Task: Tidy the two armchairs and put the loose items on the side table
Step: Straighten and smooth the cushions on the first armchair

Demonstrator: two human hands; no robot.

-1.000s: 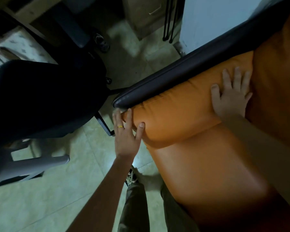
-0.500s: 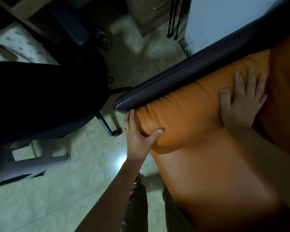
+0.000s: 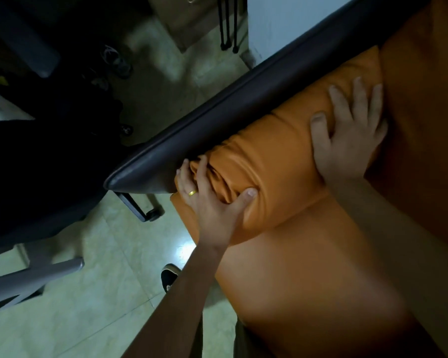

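The orange cushion (image 3: 277, 161) lies against the armchair's dark armrest (image 3: 243, 104), its long axis running near-left to far-right, with the left hand (image 3: 212, 202) gripping its near-left end and the right hand (image 3: 347, 135) pressing flat, fingers spread, towards its far-right end.

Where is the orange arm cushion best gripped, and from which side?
Orange cushion: its puckered front end, from the open front; folds give purchase, and the left hand grips them. The armrest blocks the outer side; the right hand presses flat behind.
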